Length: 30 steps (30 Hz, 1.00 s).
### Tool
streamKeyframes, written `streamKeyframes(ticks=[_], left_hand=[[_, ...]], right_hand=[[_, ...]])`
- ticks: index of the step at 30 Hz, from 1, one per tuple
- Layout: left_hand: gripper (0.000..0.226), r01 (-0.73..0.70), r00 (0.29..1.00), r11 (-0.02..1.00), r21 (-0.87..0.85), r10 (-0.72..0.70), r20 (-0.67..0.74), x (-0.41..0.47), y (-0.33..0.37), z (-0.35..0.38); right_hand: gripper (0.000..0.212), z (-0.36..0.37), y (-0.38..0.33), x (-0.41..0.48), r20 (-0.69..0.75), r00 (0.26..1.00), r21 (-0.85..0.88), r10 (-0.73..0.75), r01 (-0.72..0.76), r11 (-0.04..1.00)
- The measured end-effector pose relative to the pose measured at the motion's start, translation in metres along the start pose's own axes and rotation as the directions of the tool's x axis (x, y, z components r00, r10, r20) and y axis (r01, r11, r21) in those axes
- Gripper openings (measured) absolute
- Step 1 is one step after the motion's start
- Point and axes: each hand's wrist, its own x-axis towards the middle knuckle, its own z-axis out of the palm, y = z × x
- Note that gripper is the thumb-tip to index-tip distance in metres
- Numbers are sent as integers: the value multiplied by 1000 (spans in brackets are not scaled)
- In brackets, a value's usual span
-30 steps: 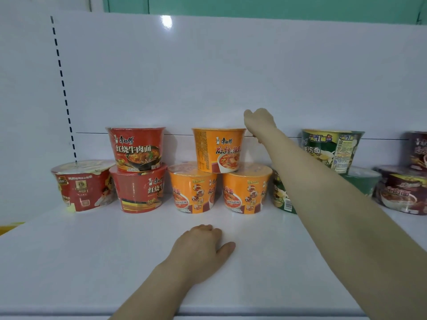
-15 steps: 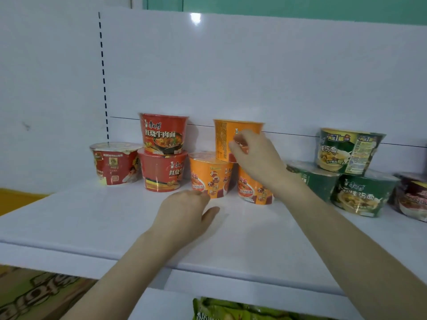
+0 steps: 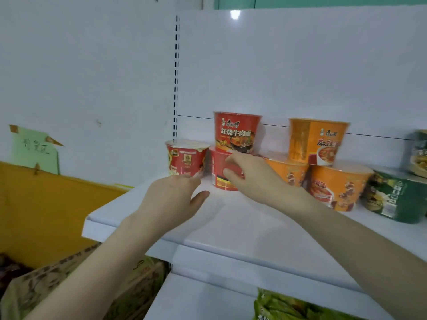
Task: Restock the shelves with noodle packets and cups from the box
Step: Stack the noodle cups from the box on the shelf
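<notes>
My right hand (image 3: pixel 254 176) spreads before the lower red cup (image 3: pixel 219 182); my left hand (image 3: pixel 171 199) hangs over the shelf (image 3: pixel 242 229).

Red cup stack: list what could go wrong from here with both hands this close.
1. The right hand is at the lower red cup, which carries the upper red cup. Shifting the lower one could topple the upper.
2. The left hand is close to the lone red cup, which stands near the left end of the shelf. A nudge might push it off.

Bare shelf (image 3: pixel 242 229) before stacked cups (image 3: pixel 238 132)
</notes>
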Motion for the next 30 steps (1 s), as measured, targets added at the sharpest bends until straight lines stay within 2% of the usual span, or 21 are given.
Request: streamKeyframes(ticks=[7, 13, 21, 26, 30], left_hand=[[43, -90, 992, 996, 16, 88, 90, 7, -97, 3], [44, -124, 974, 992, 4, 121, 192, 15, -147, 29], [45, -67, 967, 998, -21, 70, 245, 45, -170, 59], [50, 10, 966, 997, -71, 9, 258, 61, -183, 71], [56, 84, 962, 985, -152, -40, 271, 71, -192, 82]], right_hand=[[28, 45, -52, 46, 42, 996, -41, 81, -79, 996], [26, 71, -65, 69, 19, 982, -86, 185, -183, 979], [30, 84, -57, 107, -2, 972, -144, 234, -232, 962], [51, 94, -52, 140, 34, 973, -197, 229, -218, 956], [60, 107, -50, 162, 71, 968, -236, 239, -216, 947]])
